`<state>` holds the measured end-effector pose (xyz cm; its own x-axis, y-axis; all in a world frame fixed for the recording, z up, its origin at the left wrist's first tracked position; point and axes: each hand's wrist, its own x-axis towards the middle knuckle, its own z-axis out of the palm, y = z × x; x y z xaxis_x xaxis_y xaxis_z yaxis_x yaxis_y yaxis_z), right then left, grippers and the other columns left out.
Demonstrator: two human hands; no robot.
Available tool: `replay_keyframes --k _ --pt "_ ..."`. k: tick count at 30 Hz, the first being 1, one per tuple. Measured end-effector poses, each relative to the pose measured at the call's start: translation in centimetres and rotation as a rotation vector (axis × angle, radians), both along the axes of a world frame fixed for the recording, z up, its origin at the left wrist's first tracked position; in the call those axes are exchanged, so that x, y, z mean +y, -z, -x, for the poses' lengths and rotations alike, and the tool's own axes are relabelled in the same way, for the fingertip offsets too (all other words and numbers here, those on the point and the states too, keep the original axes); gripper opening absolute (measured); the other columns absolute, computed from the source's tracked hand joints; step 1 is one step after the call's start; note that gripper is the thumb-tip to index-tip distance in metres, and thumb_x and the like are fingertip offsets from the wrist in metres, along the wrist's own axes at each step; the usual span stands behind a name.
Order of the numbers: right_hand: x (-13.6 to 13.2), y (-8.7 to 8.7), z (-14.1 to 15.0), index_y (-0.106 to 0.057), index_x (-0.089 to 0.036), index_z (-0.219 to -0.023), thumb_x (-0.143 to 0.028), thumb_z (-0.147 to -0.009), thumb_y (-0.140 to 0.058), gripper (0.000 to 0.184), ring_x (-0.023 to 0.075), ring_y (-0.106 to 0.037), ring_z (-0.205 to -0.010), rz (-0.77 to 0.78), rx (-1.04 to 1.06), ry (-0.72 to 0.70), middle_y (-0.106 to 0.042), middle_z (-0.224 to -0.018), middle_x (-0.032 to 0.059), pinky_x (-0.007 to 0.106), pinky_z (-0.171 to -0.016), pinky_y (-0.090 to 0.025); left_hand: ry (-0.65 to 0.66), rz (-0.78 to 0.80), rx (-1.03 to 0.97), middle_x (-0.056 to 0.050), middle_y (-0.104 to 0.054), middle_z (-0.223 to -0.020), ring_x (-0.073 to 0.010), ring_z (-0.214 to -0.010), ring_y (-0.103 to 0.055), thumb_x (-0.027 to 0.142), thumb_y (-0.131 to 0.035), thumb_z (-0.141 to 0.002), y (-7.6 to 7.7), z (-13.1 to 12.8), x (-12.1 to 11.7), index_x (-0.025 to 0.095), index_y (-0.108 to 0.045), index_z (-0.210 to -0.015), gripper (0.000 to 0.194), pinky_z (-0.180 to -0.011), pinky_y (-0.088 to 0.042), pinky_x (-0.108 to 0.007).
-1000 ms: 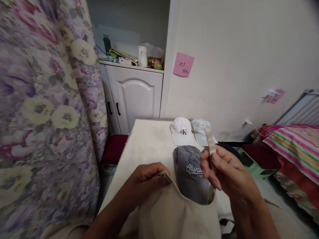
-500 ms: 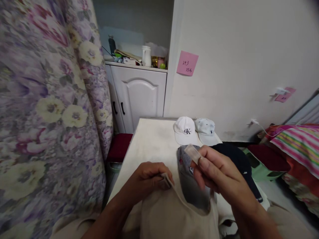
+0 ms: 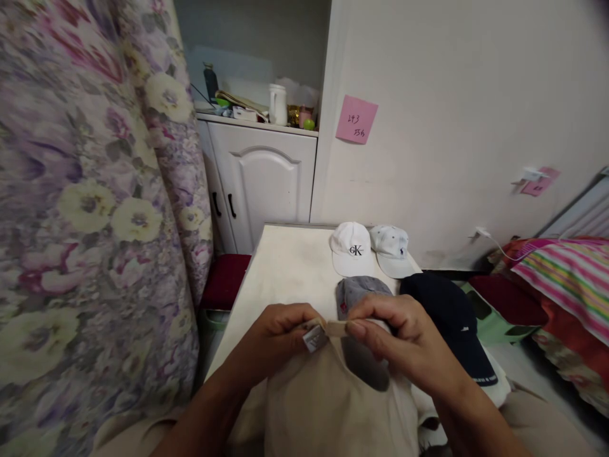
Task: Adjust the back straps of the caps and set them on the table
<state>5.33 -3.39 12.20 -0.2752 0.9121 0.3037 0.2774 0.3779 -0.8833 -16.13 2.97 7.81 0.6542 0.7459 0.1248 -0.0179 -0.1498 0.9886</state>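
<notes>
A beige cap (image 3: 328,406) is held up close in front of me, with its arched back opening facing up. My left hand (image 3: 280,336) pinches the cap's edge at one side of that opening, beside a small pale tag (image 3: 314,339). Between finger and thumb, my right hand (image 3: 397,336) grips the beige strap (image 3: 337,328), whose far end meets the edge at the left fingertips. Partly behind my right hand lies a grey cap (image 3: 346,295), also showing through the opening. How the strap fastens is too small to make out.
On the white table (image 3: 285,266) rest a white cap (image 3: 349,251), a pale blue cap (image 3: 391,247) and a navy cap (image 3: 445,317). A floral curtain (image 3: 109,209) hangs at left. Red-topped stools (image 3: 223,282) stand at both sides.
My right hand has moved left and down, bringing the strap from mid-air to the cap's edge at my left fingers. The pale tag by my left hand now shows more.
</notes>
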Motion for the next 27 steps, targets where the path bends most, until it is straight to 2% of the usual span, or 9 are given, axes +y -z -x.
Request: replay_keyframes --k 6,15,21,27 --pt "0.3 0.3 -0.1 -0.063 -0.019 -0.071 -0.034 -0.092 -0.062 0.026 0.0113 -0.049 -0.057 0.055 -0.001 0.052 -0.059 -0.059 -0.0023 0.024 -0.055 -0.036 0.011 -0.01 0.032 0.001 -0.056 -0.062 -0.0098 -0.055 -0.043 0.051 -0.068 -0.082 -0.4 -0.1 -0.1 0.013 -0.068 -0.074 0.038 -0.053 -0.034 -0.021" --pt "0.7 0.9 0.1 -0.062 -0.02 -0.07 -0.035 -0.09 -0.063 0.026 0.0119 -0.049 -0.056 0.106 0.033 0.03 -0.058 -0.056 -0.0023 0.025 -0.055 -0.036 0.046 -0.012 0.045 0.001 -0.057 -0.064 -0.0099 -0.057 -0.043 0.043 -0.068 -0.084 -0.2 -0.2 -0.2 0.013 -0.069 -0.078 0.03 -0.053 -0.033 -0.02" --pt "1.0 1.5 0.0 -0.064 -0.018 -0.07 -0.031 -0.089 -0.064 0.023 0.0106 -0.048 -0.052 0.163 0.089 -0.01 -0.059 -0.055 -0.0023 0.023 -0.051 -0.033 0.046 0.008 0.033 0.002 -0.056 -0.063 -0.0097 -0.056 -0.043 0.042 -0.069 -0.082 -0.3 -0.3 -0.2 0.014 -0.07 -0.078 0.028 -0.053 -0.034 -0.02" --pt "1.6 2.0 -0.4 -0.064 -0.017 -0.072 -0.032 -0.088 -0.065 0.022 0.0085 -0.045 -0.048 0.279 0.181 -0.137 -0.058 -0.052 -0.0036 0.022 -0.05 -0.033 0.056 0.011 0.038 0.001 -0.056 -0.065 -0.0103 -0.059 -0.042 0.045 -0.069 -0.083 0.0 -0.4 0.0 0.014 -0.07 -0.08 0.031 -0.054 -0.032 -0.02"
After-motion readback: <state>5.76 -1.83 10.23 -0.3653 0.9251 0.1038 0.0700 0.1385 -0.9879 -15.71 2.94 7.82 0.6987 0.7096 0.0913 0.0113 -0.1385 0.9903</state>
